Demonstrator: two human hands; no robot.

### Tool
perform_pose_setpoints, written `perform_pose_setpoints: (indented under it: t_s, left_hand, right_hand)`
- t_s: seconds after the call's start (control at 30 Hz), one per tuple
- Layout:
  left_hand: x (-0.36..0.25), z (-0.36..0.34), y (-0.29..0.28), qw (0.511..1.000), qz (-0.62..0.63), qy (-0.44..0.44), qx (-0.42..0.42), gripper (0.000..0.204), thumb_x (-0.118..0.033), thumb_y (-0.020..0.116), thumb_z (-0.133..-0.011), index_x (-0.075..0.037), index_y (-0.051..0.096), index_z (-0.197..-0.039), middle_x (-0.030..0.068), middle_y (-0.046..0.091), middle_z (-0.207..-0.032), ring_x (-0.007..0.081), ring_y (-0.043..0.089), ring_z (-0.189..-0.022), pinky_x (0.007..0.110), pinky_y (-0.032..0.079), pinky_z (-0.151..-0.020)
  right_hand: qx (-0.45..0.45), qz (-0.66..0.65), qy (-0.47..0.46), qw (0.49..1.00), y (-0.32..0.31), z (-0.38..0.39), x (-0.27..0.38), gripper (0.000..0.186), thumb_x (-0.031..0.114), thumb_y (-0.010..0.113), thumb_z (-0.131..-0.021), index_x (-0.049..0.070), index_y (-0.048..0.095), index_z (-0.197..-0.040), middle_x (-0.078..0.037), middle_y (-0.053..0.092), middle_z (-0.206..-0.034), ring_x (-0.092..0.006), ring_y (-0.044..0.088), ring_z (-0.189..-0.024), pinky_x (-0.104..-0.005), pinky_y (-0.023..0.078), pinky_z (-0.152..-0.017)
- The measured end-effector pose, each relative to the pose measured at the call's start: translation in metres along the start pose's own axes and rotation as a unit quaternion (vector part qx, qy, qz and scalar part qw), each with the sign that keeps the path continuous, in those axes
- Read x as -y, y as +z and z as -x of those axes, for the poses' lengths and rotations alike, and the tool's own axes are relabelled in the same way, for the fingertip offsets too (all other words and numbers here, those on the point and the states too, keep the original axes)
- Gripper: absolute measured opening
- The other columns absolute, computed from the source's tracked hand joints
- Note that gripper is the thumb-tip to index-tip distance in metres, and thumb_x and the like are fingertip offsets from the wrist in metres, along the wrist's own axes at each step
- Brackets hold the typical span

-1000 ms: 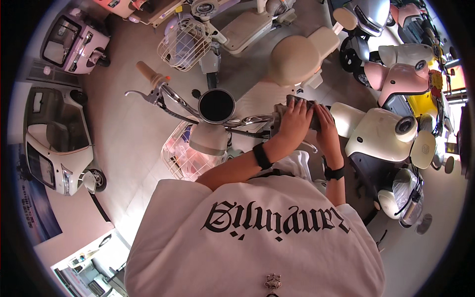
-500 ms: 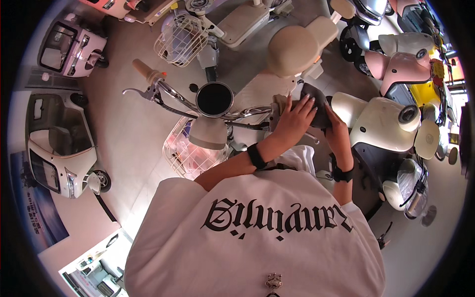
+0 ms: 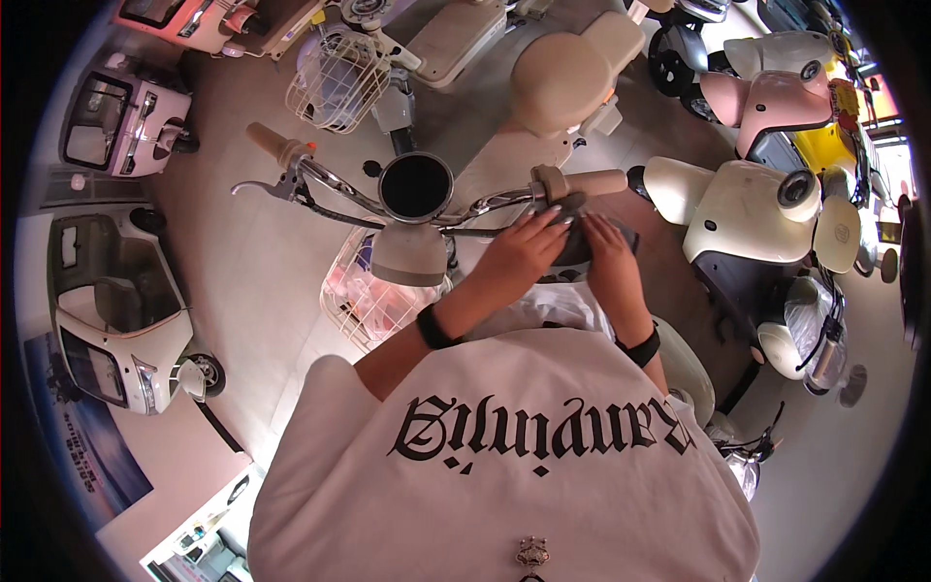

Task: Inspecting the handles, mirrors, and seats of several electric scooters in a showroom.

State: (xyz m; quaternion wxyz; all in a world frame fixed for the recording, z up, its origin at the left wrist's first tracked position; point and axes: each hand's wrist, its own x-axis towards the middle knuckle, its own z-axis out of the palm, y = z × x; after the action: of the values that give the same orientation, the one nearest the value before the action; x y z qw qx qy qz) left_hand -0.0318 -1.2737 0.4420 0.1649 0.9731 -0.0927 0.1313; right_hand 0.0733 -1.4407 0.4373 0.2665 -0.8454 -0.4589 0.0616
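Both hands hold a dark grey cloth (image 3: 579, 248) just on my side of a scooter's right handlebar grip (image 3: 596, 182). My left hand (image 3: 524, 244) is closed on the cloth's left part, close to the beige brake lever housing (image 3: 549, 184). Fingers bent over its right part, my right hand (image 3: 613, 267) grips it too. The beige grip is bare. Between the chrome bars (image 3: 339, 187) sits a round black display (image 3: 415, 187), with a beige headlight cover (image 3: 409, 255) below it. The left grip (image 3: 273, 143) and its brake lever (image 3: 254, 188) stand free.
A white wire basket (image 3: 354, 308) with wrapped things inside hangs at the scooter's front. Its rounded beige seat (image 3: 558, 82) lies beyond the bars. A cream scooter (image 3: 742, 215) and a pink one (image 3: 776, 102) stand right, a small white three-wheeler (image 3: 121, 320) left.
My hands and the cloth have come toward me, off the end of the right handlebar. The right grip, which they covered, now shows.
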Motion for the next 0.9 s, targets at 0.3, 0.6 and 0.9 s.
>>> perform_pose_setpoints:
  t_s: [0.3,0.6,0.9]
  left_hand:
    - [-0.039,-0.062,0.082,0.995,0.009,0.090,-0.037,0.033,-0.017,0.051,-0.083,-0.006,0.063,-0.112,0.0073,0.057,-0.126,0.0255,0.050,-0.122,0.043,0.038,-0.104]
    - [0.022,0.094,-0.027,0.990,0.089,-0.073,-0.082,0.029,-0.008,0.057,-0.082,-0.005,0.064,-0.110,0.0077,0.063,-0.114,0.0237,0.058,-0.109,0.041,0.041,-0.099]
    - [0.046,0.215,-0.099,0.931,0.003,-0.289,-0.221,0.044,-0.014,0.062,-0.083,-0.008,0.054,-0.125,0.0139,0.054,-0.126,0.0340,0.053,-0.113,0.045,0.043,-0.093]
  right_hand:
    - [0.059,-0.069,0.256,0.962,-0.019,0.059,-0.044,0.027,-0.001,0.054,-0.076,-0.002,0.062,-0.102,-0.025,0.064,-0.093,-0.0403,0.061,-0.092,-0.0443,0.049,-0.078]
    - [0.102,-0.195,-0.019,0.975,0.057,-0.002,0.075,0.037,-0.007,0.045,-0.072,-0.005,0.057,-0.107,-0.027,0.063,-0.095,-0.0454,0.058,-0.094,-0.0437,0.048,-0.079]
    - [-0.020,-0.033,-0.231,0.972,0.131,-0.046,0.226,0.048,0.001,0.052,-0.076,0.002,0.052,-0.124,-0.014,0.054,-0.127,-0.0310,0.051,-0.119,-0.0441,0.043,-0.098]
